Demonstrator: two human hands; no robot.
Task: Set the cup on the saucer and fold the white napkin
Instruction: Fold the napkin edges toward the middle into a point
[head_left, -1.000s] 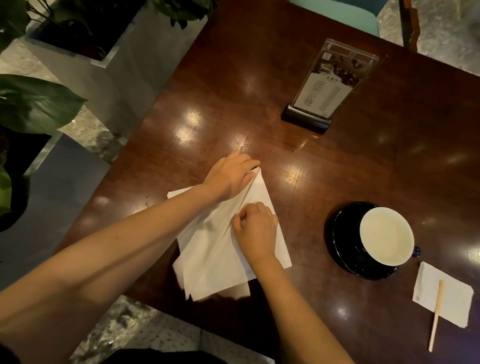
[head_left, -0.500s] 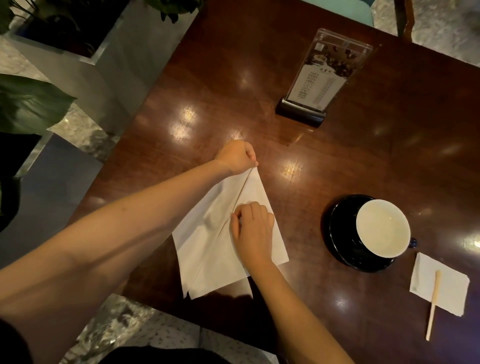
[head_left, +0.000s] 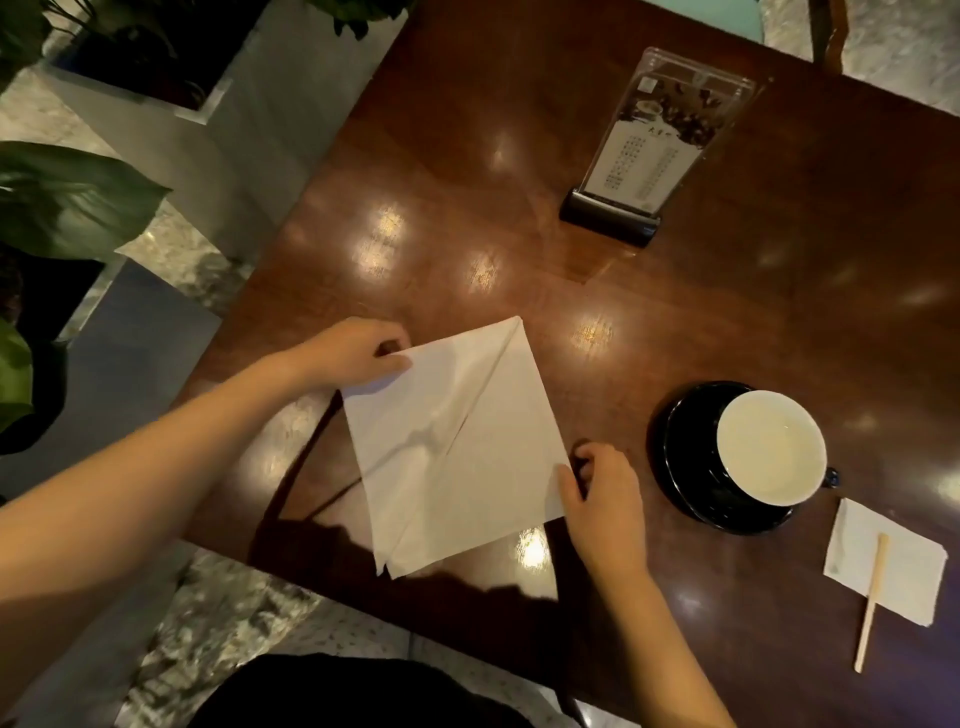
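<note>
On table (head_left: 727, 322), both hands pinching opposite corners of white napkin (head_left: 457, 441).

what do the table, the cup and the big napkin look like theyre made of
Table: looks like dark wood under a glossy varnish; lamps mirror in it as bright spots.
Cup: probably glazed ceramic, dark outside, smooth pale inside with a faint sheen.
Napkin: matte white paper or thin cloth, I can't tell which; it holds a sharp diagonal crease.
</note>
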